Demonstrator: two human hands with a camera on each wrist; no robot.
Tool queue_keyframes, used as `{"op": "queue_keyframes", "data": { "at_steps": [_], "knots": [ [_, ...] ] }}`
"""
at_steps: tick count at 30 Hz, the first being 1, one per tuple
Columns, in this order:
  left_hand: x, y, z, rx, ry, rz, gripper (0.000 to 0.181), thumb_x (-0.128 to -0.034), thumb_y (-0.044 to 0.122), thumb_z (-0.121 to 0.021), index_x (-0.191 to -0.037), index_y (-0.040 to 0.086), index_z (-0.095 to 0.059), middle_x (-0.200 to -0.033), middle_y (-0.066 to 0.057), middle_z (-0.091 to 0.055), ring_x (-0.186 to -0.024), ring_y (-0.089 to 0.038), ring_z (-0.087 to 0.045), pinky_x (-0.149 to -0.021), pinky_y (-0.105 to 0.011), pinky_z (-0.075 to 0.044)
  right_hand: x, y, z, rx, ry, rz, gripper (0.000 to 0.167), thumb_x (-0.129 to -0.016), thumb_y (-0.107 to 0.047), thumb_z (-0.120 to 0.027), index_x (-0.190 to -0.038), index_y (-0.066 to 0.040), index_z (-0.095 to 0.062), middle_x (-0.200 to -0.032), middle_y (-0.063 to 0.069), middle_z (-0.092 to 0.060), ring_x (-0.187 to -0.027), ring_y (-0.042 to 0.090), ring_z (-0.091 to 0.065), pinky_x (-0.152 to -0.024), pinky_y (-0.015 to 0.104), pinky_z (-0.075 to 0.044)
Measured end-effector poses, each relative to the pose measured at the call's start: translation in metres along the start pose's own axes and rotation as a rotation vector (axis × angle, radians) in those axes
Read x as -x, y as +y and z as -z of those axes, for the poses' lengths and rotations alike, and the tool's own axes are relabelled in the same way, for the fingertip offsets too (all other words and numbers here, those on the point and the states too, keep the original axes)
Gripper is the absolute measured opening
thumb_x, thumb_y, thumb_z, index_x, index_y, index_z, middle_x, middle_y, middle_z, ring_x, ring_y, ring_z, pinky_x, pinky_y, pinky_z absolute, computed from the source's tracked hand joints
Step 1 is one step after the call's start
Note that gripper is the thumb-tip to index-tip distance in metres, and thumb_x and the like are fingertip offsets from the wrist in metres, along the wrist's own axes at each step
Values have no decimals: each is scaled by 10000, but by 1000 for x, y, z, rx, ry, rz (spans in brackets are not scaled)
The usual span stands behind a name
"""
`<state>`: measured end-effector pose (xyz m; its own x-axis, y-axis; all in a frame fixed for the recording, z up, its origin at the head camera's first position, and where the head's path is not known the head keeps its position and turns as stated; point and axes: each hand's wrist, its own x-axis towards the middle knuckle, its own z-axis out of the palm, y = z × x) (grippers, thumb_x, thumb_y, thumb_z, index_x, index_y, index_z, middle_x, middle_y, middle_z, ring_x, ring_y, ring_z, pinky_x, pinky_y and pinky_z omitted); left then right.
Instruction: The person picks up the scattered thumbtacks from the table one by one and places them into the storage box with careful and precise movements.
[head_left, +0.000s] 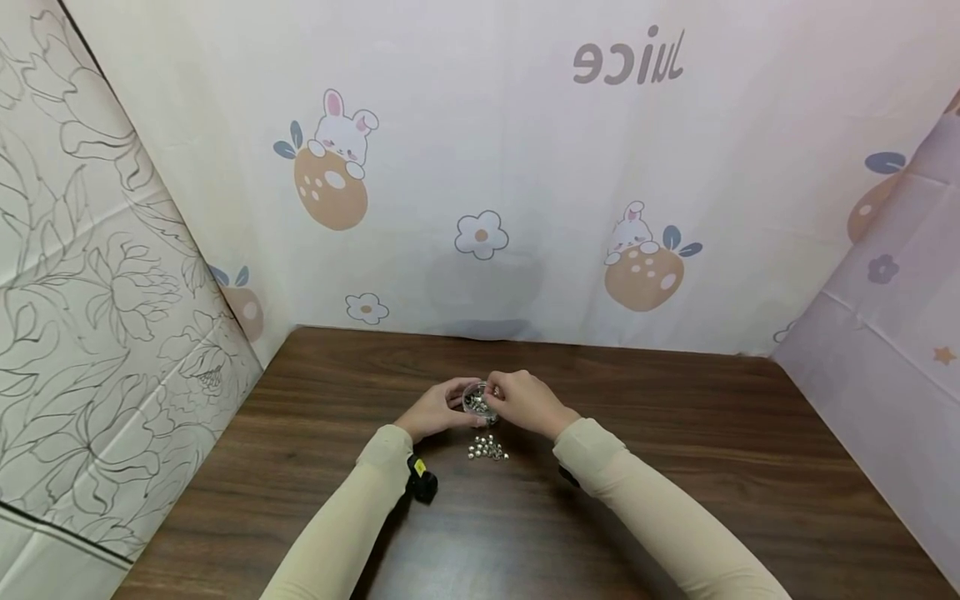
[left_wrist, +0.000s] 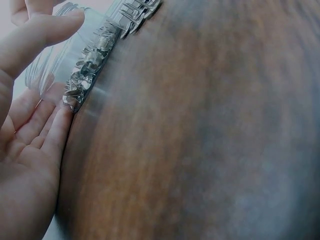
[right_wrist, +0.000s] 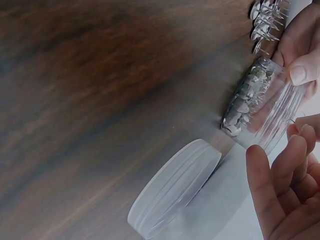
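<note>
A clear round jar (right_wrist: pixel 250 137) stands on the table with silver thumbtacks (right_wrist: pixel 243 100) spread over its bottom. My left hand (head_left: pixel 438 410) grips the jar from the left, thumb on the near side and fingers around the far side. Over the jar's mouth is my right hand (head_left: pixel 528 402), its thumb and index finger pinched together. A thin pin tip shows at those fingers in the right wrist view, so they seem to pinch a thumbtack; its head is hidden. Loose thumbtacks (head_left: pixel 486 448) lie in a small group in front of the jar, several of them points up.
A translucent white screw lid (right_wrist: pixel 175 187) lies on the table near the jar; in the head view the right hand hides it. The brown wooden table (head_left: pixel 675 467) meets a printed curtain (head_left: pixel 480 167) at the back. Patterned cloth (head_left: pixel 112 292) hangs at the left.
</note>
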<state>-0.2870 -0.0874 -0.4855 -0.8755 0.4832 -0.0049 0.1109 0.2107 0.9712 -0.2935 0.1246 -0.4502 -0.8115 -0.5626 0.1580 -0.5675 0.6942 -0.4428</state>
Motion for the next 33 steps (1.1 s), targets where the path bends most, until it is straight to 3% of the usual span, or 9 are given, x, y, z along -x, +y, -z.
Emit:
{"op": "queue_keyframes", "data": {
  "at_steps": [10, 20, 28, 33],
  "knots": [
    [-1, 2, 2, 8, -8, -8, 702, -881, 102, -792, -1493, 41, -453, -1475, -176, -479, -1359, -330, -457, -1097, -467, -412, 0, -5, 3, 25, 0, -26, 96, -1014, -158, -587, -1032, -94, -656, -666, -77, -560, -461, 56, -420, -444, 232, -377],
    [0, 2, 1, -1, 4, -1, 715, -873, 115, -804, -1495, 57, -457, -1481, -157, -477, -1364, -330, -449, -1106, -473, -400, 15, -3, 5, 3, -8, -26, 63, -1011, -160, -588, -1010, -123, -639, -699, -91, -582, -488, 55, -453, -485, 249, -423],
    [0, 2, -1, 23, 1, -10, 718, -860, 94, -810, -1484, 31, -461, -1446, -186, -505, -1330, -329, -483, -1097, -465, -412, 29, 1, 1, 29, -14, 31, 65, -998, -147, -596, -956, -142, -645, -728, -120, -592, -552, 23, -492, -563, 249, -476],
    [-1, 0, -1, 29, 3, -14, 709, -855, 100, -817, -1471, 27, -474, -1414, -197, -526, -1306, -333, -506, -1090, -459, -420, 39, 0, -2, 19, -79, 69, 84, -981, -121, -606, -909, -161, -627, -657, -137, -547, -519, 7, -461, -509, 231, -449]
  ]
}}
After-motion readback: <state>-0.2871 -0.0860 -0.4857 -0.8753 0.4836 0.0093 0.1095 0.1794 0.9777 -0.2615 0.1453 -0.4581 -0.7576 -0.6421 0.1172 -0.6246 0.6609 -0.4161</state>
